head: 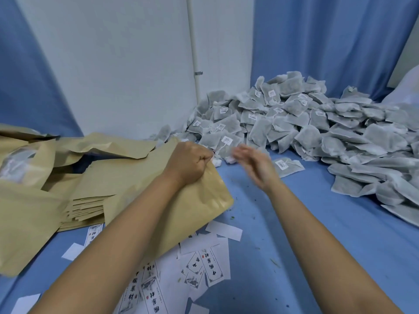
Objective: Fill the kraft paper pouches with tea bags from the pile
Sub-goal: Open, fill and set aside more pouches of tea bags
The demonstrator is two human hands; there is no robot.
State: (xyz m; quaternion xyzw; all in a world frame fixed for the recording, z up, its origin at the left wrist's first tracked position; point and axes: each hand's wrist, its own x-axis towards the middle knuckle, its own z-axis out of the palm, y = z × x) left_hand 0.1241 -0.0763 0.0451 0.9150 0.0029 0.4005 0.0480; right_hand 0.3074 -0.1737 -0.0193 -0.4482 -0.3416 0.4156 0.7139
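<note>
The left hand (188,162) is clenched on the far edge of a kraft pouch (199,207), which lies tilted over the blue cloth (317,223) at centre; the right hand (254,164) is just right of it, blurred, fingers straight and grasping nothing that shows; one tea bag (286,165) lies flat just right of that hand; the pile (294,123) of tea bags fills the far right, against the wall (113,64) and curtain (317,41); a stack (90,200) of flat pouches sits left of the held one, with looser pouches further left; printed labels (204,264) lie scattered near, partly under the pouch.
</note>
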